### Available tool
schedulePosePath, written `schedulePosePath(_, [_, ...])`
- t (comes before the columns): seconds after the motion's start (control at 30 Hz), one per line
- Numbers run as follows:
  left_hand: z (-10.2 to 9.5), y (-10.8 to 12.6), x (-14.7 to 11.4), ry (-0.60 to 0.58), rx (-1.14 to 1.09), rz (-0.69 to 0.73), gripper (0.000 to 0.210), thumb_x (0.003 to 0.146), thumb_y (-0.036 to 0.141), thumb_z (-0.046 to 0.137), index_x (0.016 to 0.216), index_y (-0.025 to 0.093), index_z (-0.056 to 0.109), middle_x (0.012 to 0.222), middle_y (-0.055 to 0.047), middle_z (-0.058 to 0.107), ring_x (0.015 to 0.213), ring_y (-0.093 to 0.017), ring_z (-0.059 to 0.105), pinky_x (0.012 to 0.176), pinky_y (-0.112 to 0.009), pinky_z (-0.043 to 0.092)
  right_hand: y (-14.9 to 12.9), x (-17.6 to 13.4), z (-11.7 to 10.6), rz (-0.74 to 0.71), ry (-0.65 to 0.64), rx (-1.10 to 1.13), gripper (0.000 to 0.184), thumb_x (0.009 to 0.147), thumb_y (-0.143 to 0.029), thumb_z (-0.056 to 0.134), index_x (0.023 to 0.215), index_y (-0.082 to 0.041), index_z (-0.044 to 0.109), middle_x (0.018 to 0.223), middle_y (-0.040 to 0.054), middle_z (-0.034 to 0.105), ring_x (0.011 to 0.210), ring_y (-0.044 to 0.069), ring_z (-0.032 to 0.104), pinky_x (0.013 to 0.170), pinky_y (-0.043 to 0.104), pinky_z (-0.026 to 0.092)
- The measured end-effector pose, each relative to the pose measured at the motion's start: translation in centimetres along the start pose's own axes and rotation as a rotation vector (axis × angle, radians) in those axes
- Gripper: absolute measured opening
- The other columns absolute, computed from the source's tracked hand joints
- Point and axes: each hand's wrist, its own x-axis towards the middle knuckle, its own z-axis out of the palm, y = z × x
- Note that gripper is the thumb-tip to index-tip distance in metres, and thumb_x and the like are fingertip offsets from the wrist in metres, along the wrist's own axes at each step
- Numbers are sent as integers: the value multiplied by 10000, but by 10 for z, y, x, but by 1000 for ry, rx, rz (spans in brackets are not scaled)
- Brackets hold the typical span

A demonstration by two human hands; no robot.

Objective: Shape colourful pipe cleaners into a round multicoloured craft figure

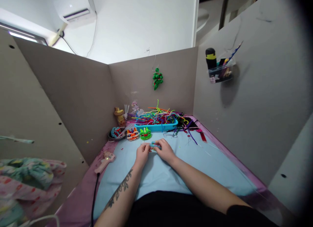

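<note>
Over the light blue cloth (166, 178), my two hands meet at a small blue fuzzy pipe-cleaner piece (153, 145). My left hand (142, 152) pinches its left end between thumb and fingers. From the other side, my right hand (166, 151) is closed on the same piece, its fingers curled over it and hiding part of it. Just beyond the hands sit an orange pipe-cleaner animal head (132, 134) and a green one (145, 134). A metal tool (170, 134) lies past my right hand.
Behind stands a blue tray (156, 127) heaped with colourful pipe cleaners (158, 118). A dark bowl (124, 136) and a lidded cup (120, 119) are at back left. At left lies a pink corded tool, seemingly a glue gun (105, 163). Grey panels (151, 96) enclose the table.
</note>
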Motion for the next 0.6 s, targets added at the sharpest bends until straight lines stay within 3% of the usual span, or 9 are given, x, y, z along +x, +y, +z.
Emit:
schedulePosePath(0.1, [0,-1,0,9,-21,20,256,756,345,499,760,133,642,667,-48,652,598,-148,583,588,-258,454,0,0,0,-3,-27,-8,168,769,-196,548,922,-201,616,873,40,554,862,173,520,791,301,415])
schedulePosePath(0.23, [0,2,0,-5,13,18,272,758,355,497,689,138,646,699,-62,664,632,-155,598,597,-260,463,-1,1,-1,-13,-44,-12,110,790,-188,527,786,-201,635,852,46,566,904,181,515,828,311,398])
schedulePosePath(0.6, [1,6,-2,27,13,-17,304,731,409,547,753,120,638,715,-85,687,648,-171,622,605,-265,461,-3,1,-4,-5,9,-40,59,769,-171,544,730,-199,580,814,26,538,830,170,510,770,287,402])
